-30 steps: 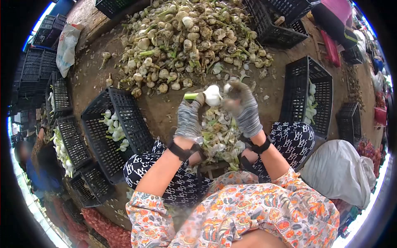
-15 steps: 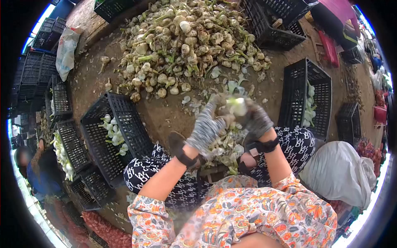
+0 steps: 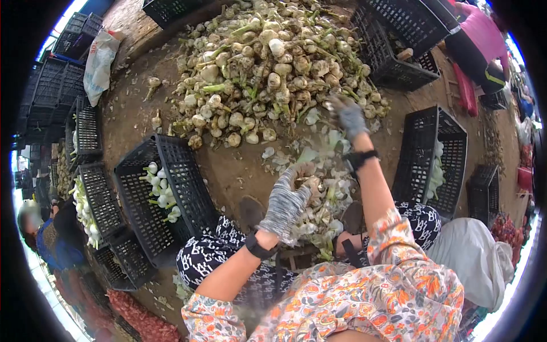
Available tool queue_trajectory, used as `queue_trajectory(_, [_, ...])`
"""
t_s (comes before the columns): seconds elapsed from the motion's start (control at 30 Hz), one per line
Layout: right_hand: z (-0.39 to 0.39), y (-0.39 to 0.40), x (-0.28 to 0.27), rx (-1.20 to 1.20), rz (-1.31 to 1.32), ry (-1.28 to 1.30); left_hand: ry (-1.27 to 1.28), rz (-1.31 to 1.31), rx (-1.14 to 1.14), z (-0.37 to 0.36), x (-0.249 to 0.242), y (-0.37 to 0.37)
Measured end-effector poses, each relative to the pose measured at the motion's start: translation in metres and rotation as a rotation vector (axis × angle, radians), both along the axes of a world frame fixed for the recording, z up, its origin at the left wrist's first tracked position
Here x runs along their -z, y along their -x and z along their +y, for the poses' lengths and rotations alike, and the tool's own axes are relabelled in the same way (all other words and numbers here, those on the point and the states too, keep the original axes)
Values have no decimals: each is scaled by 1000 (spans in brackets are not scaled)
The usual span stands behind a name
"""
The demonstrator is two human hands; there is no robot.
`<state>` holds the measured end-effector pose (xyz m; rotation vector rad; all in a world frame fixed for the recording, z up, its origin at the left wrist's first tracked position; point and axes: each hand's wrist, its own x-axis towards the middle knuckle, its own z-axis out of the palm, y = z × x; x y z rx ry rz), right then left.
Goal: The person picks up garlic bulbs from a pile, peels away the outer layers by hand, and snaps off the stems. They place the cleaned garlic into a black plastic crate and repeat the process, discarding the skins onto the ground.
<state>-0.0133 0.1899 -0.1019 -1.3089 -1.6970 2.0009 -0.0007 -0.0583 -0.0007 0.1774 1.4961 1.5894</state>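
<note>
My left hand (image 3: pixel 286 204), in a grey striped glove, has its fingers curled over the peelings, around a brownish piece at the fingertips that looks like a garlic bulb (image 3: pixel 310 183). Reaching forward, my right hand (image 3: pixel 347 117) in a grey glove is at the lower right edge of the heap of garlic bulbs (image 3: pixel 250 74). Its fingers are smeared by motion, and whether they touch a bulb cannot be made out. White and green peelings (image 3: pixel 327 211) lie on the ground between my feet.
A black crate with white bulbs (image 3: pixel 162 194) is on the left, another crate (image 3: pixel 436 165) on the right. More crates (image 3: pixel 393 68) stand beyond the heap. A white sack (image 3: pixel 470 256) lies at the right. People (image 3: pixel 57 239) are at the left edge and upper right.
My right hand has left the pale bulb area in front of me and moved forward to the heap. My left hand is slightly lower, and the white bulb no longer shows between my hands.
</note>
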Motion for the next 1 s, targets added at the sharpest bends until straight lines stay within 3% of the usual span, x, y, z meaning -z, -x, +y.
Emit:
queue_trajectory(0.07, [16, 52, 59, -250, -219, -805, -2, -16, -75, -2, 7, 4])
queue_trajectory(0.1, [16, 74, 62, -379, -368, -918, 10, 19, -76, -4, 14, 7])
queue_trajectory(0.17, [47, 124, 135, -595, -531, -991, 45, 69, -76, -6, 18, 12])
queue_trajectory(0.2, [19, 128, 105, -124, -503, -884, 53, 84, -78, -6, 19, 13])
queue_trajectory(0.27, [17, 131, 114, -92, -472, -949, 67, 109, -79, -7, 21, 14])
queue_trajectory(0.37, [47, 131, 216, -301, -542, -1028, 74, 123, -89, -10, 29, 15])
queue_trajectory(0.47, [9, 79, 100, -1120, -845, -1566, 69, 170, -164, -7, 30, 19])
queue_trajectory(0.57, [-31, 26, 47, -776, -234, -1562, 35, 376, -337, 0, 39, 20])
queue_trajectory(0.63, [-65, -1, -10, -564, 53, -995, 67, 592, -387, 4, 30, 25])
queue_trajectory(0.7, [-89, -17, -61, -264, 157, 156, -11, 486, -311, 7, 29, 31])
queue_trajectory(0.77, [-89, -37, -65, -392, 166, -52, -49, 498, -196, 6, 16, 32])
queue_trajectory(0.83, [-92, -46, -105, -370, 126, 167, -158, 363, -204, 8, 9, 27])
queue_trajectory(0.93, [-90, -55, -126, -413, 184, 98, -265, 210, -229, 11, -2, 17])
queue_trajectory(1.0, [-93, -64, -134, -437, 262, -147, -255, 152, -206, 8, -6, 15])
